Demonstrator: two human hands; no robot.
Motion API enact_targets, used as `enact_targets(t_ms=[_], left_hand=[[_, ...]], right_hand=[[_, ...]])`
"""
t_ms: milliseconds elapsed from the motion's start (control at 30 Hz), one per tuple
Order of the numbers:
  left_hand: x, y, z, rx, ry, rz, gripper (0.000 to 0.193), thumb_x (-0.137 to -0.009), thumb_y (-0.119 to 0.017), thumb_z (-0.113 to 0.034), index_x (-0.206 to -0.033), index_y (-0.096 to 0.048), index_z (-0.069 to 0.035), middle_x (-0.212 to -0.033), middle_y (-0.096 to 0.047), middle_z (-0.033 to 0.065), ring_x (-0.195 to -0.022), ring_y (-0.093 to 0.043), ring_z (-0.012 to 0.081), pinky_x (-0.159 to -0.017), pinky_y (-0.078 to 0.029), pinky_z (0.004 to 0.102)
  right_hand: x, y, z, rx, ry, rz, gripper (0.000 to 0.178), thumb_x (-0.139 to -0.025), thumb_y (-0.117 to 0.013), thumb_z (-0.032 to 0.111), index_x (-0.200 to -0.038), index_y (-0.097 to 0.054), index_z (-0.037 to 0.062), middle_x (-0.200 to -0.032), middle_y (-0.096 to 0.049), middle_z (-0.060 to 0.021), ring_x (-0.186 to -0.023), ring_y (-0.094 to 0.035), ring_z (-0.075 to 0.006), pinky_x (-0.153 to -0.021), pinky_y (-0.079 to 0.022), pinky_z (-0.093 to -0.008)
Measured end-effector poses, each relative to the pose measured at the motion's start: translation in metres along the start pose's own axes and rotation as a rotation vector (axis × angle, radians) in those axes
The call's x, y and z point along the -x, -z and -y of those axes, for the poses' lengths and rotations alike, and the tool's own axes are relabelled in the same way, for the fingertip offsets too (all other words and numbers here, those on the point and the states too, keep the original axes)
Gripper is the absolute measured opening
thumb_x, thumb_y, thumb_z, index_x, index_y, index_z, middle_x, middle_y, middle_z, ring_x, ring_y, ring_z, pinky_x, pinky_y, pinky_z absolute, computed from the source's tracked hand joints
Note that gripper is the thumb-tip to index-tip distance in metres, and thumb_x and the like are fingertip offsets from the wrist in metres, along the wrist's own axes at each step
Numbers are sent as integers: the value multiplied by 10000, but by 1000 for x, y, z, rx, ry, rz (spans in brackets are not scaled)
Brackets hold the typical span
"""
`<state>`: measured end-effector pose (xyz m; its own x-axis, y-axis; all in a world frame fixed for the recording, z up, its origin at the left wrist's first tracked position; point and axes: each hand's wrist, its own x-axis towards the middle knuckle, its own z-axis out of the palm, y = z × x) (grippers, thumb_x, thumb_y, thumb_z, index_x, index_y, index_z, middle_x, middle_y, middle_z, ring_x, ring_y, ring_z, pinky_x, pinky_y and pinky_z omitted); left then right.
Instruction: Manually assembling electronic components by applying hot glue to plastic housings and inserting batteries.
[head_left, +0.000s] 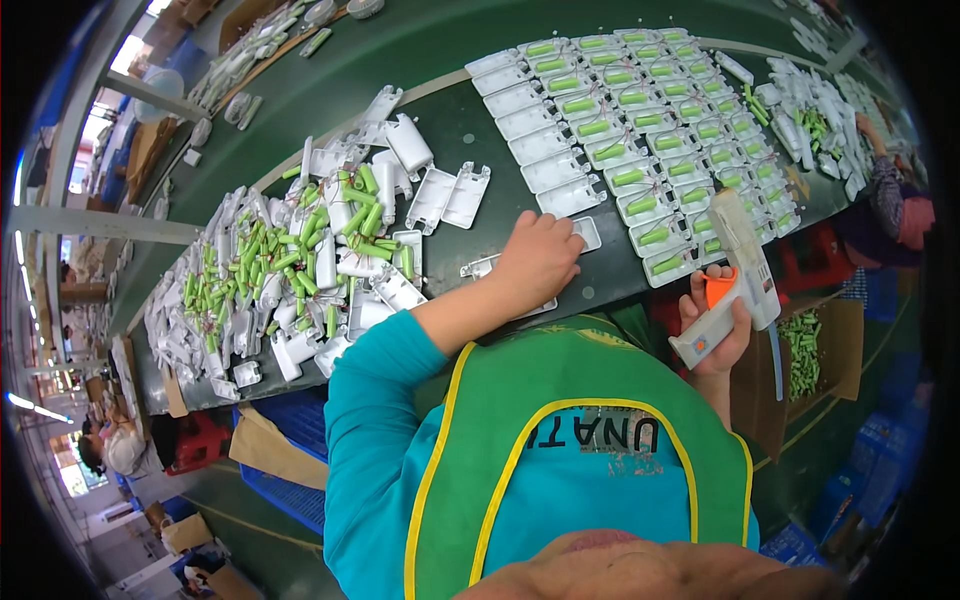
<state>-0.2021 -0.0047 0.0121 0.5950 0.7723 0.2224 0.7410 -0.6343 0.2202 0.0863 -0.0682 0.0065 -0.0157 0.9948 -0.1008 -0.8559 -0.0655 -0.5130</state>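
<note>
My left hand (540, 258) is closed, fingers curled down over a white plastic casing (591, 234) on the green bench; the hand hides much of it. Another white casing (480, 268) shows by its wrist side. In my right hand (728, 345) is a pale hot glue gun (745, 250) with an orange trigger, its nozzle end tipped toward the rows of casings. A bluish glue stick (777, 365) sticks out of its back. Those rows hold open white casings with green battery cells (628, 178) and thin wires; the nearest column of casings (555, 170) has no cells.
A large heap of white casings and wired green cells (290, 250) covers the bench's left. Another pile (815, 125) lies far right, near a co-worker's arm (885, 180). A cardboard box of green cells (803, 355) stands below the bench at right, blue crates (290, 440) at left.
</note>
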Motion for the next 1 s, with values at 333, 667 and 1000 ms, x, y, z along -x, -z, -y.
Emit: enact_targets(t_ms=[333,667,1000], left_hand=[[-13,-15,-9,39,-95,-23,118,-729,-580,-92,-844,-600,-108,-818,-559,61,-807,-561,238,-738,-390,380],[-5,4,18,-73,-320,-1,81,-765,-565,-130,-846,-569,-133,-780,-551,9,-804,-556,195,-728,-409,340],[29,36,20,92,25,70,204,-749,-710,-256,-838,-614,-100,-866,-565,58,-860,-552,249,-745,-396,378]], right_hand=[[14,6,2,-13,32,7,410,-907,-531,241,-1281,-452,95,-1249,-538,-65,-1167,-516,-238,-746,-436,-336],[10,9,1,-39,18,18,417,-909,-519,233,-1296,-447,94,-1255,-541,-65,-1166,-520,-241,-750,-433,-337],[11,9,3,2,28,-33,393,-899,-527,246,-1256,-470,93,-1233,-554,-56,-1156,-517,-239,-740,-432,-348]])
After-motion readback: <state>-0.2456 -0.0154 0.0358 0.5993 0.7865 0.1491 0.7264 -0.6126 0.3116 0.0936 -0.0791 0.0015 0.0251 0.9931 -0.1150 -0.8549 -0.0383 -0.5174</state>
